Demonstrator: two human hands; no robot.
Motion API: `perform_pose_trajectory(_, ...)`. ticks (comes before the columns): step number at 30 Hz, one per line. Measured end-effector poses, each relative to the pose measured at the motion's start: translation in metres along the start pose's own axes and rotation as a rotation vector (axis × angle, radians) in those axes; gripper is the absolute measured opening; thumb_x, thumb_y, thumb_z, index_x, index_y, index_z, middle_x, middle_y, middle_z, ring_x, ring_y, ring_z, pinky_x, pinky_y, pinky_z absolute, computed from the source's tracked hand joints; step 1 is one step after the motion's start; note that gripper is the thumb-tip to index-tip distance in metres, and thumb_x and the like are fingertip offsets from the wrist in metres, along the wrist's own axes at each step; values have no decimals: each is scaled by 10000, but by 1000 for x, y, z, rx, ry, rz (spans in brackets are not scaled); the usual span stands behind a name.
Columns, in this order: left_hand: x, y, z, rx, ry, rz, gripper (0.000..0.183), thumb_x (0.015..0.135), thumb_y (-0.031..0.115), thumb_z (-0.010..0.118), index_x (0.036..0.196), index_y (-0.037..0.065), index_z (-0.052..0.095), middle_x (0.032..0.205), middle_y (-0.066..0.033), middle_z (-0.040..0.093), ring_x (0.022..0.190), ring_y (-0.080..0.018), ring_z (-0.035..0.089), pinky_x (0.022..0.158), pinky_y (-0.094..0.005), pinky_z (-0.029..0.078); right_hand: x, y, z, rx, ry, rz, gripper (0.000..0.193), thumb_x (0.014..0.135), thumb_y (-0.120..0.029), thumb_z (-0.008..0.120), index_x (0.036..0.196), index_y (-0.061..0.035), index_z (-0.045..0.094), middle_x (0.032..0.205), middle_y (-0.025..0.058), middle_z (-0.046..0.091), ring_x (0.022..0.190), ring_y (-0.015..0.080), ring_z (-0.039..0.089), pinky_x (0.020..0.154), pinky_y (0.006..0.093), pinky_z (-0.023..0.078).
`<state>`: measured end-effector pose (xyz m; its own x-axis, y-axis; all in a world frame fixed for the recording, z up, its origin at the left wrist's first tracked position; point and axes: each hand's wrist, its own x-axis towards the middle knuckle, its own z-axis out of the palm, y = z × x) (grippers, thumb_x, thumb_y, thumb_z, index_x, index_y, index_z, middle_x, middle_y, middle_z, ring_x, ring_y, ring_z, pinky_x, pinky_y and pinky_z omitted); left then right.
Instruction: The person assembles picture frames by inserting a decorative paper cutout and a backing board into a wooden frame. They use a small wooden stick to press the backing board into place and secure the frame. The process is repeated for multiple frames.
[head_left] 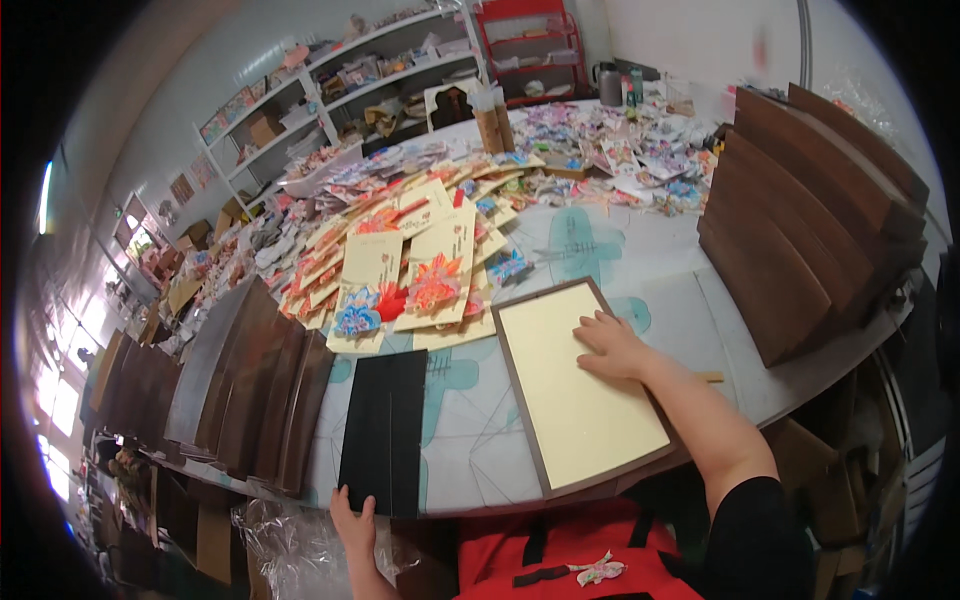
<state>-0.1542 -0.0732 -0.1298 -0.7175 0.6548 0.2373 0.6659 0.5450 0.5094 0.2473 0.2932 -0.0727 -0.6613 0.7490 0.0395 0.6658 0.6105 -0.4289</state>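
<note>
My right hand [612,346] lies flat, fingers spread, on a cream panel [570,400] set in a thin grey-brown frame [527,425]. The framed panel is tilted slightly on the table, near its front edge. To its left lies a narrow black board [385,430]. My left hand [355,515] touches the board's near left corner, thumb and fingers apart. Beyond both is a heap of cream cards [375,262] bearing colourful paper flowers [437,283] and red tassels [390,300].
Brown boards [765,240] stand stacked at the right, and more dark boards [265,390] stand at the left. Colourful paper pieces [640,150] cover the far table. A brown cup of tools [490,128] stands there. Clear plastic wrap [310,545] hangs below the front edge. Shelves [400,75] line the back.
</note>
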Motion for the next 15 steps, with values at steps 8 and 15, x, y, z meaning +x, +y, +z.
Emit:
perform_pose_trajectory(8,13,-9,-18,5,-38,-75,719,671,197,806,1280,-20,491,1293,-234,494,1182,-371,486,1008,-410,385,-136,-26,-26,328,28,60,607,720,-210,736,1272,-78,521,1457,161,343,1376,358,243,1101,445,261)
perform_pose_trajectory(15,26,-25,-18,-343,-79,-274,736,661,62,792,1316,-8,463,1244,-238,524,1074,-323,567,900,-376,468,-168,-38,13,731,293,291,372,716,-127,708,1071,-31,646,1381,136,466,1346,348,314,1077,430,294)
